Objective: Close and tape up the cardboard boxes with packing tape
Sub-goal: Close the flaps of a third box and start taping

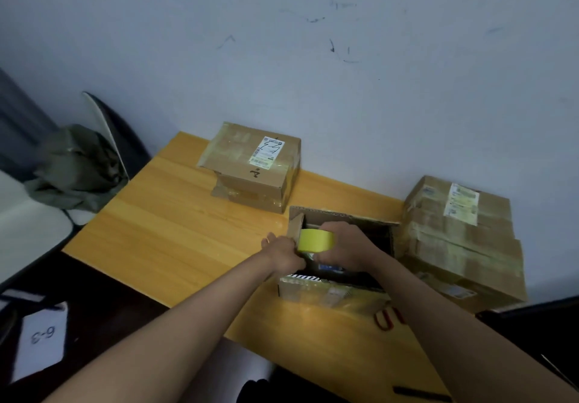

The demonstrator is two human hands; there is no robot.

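— Three boxes on the counter (175, 214), as far as I can count. One taped box (250, 167) sits at the back near the wall, with a white label on its top. A taped stack (463, 239) stands at the right edge, labels on it too.

— And the third?

— The open box (341, 255) stands between them, nearer the person, with its flaps up. Something dark lies inside, and a blue thing, but I cannot make out what.

— Where is the tape?

— The yellow tape roll (315, 240) is over the open box, at its left side. The right hand (344, 246) grips it, fingers curled over the top of the roll and thumb underneath.

— What about the other hand?

— The left hand (282, 254) is just beside the roll, at the box's left flap. Its fingers are tucked in toward the roll and the flap, hidden from where I stand, so I cannot tell whether they pinch anything.

— Anything else lying about?

— Red-handled scissors (387, 318) lie on the counter in front of the open box, partly under the right forearm. A dark pen-like thing (419, 393) lies at the near edge. To the left, a chair (103, 127) carries a bundle of grey-green cloth (75, 167). On the floor lies a white sheet (44, 340) marked 6-3.
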